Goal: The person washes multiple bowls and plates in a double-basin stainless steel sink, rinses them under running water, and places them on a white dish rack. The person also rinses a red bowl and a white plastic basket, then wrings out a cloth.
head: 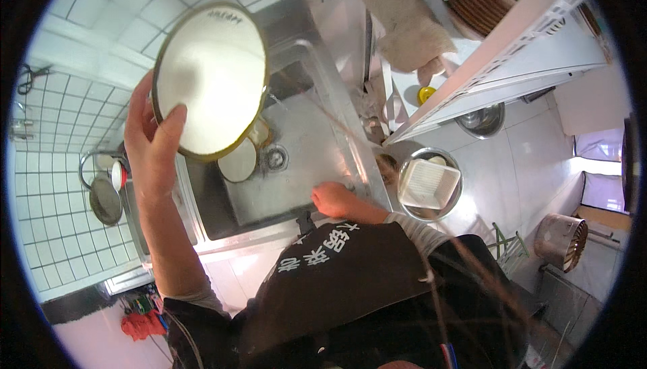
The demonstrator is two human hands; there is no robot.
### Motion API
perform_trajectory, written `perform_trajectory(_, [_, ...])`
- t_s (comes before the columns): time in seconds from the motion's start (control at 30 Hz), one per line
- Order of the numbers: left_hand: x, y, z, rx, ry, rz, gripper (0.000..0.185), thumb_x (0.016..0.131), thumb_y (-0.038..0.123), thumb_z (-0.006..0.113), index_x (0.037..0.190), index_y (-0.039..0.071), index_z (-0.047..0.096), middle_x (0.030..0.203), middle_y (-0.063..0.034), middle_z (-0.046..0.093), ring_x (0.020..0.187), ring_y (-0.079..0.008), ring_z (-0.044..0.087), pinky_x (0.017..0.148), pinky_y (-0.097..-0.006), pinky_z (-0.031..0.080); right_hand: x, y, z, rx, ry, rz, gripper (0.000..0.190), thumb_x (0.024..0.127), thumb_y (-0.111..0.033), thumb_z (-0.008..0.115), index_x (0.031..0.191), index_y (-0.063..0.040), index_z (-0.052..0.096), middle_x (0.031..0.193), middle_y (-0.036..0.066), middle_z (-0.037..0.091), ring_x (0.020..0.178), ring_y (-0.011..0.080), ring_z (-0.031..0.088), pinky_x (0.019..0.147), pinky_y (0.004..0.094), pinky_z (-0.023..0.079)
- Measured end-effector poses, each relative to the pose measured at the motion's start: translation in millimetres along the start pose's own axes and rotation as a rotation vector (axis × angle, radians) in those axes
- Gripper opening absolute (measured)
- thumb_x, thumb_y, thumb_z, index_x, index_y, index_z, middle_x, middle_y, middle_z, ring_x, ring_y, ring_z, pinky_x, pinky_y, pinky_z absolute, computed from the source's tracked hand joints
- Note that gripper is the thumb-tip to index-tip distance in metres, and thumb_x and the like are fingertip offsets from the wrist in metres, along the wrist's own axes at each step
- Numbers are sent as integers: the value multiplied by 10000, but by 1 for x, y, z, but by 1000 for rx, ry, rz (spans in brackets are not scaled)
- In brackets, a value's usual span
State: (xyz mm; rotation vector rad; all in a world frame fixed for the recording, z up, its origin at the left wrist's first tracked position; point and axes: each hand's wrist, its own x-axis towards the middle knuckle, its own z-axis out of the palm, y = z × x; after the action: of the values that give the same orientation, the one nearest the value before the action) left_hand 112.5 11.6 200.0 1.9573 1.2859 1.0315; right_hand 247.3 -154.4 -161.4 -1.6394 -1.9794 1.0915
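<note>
My left hand (156, 141) grips a large white plate (215, 76) with a dark rim, thumb on its face and fingers behind, raised over the left side of a stainless steel sink (303, 167). Below the held plate, a smaller round white dish (237, 162) lies in the basin beside a yellowish item (259, 132), partly hidden. The metal drain (275, 157) shows just right of them. Over the near right part of the basin is my right hand (333, 199), fingers curled; whether it holds something small is not visible.
A white plastic basket (429, 183) sits in a steel bowl (457, 202) right of the sink. A white shelf rack (485, 60) bears stacked brown-rimmed dishes (475, 2) and a tan cloth (409, 20). A strainer (106, 199) hangs at the left wall. A green folding stool (508, 247) stands at right.
</note>
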Motion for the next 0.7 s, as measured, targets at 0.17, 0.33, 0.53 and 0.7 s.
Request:
perform_trajectory(0.17, [62, 60, 51, -432, -132, -50, 602, 919, 314, 568, 1367, -66, 435, 1268, -240, 528, 1200, -323, 546, 1017, -446, 448, 0, 11, 2, 31, -32, -37, 266, 902, -232, 545, 834, 5, 644, 827, 236, 662, 819, 446, 642, 756, 557, 500])
perform_trajectory(0.33, [113, 140, 117, -744, -358, 9, 534, 972, 246, 528, 1357, -94, 378, 1345, -283, 453, 1238, -377, 524, 976, -531, 510, 0, 10, 9, 86, 107, -141, 156, 754, -140, 631, 742, 6, 686, 746, 237, 667, 748, 427, 664, 696, 536, 529])
perform_trajectory(0.53, [161, 185, 226, -184, -607, 539, 379, 922, 281, 615, 1151, -16, 665, 1100, -181, 704, 985, -274, 677, 874, -406, 541, -1, 17, -2, 145, -2, -121, 145, 737, -144, 659, 815, -23, 649, 820, 201, 670, 824, 415, 651, 737, 520, 506])
perform_trajectory(0.7, [179, 198, 286, -647, -830, 201, 365, 893, 180, 661, 1149, -79, 640, 1077, -204, 695, 964, -280, 680, 826, -410, 540, -2, 5, -2, 219, 48, -265, 194, 680, -153, 688, 829, -66, 598, 784, 149, 640, 818, 401, 629, 703, 504, 472])
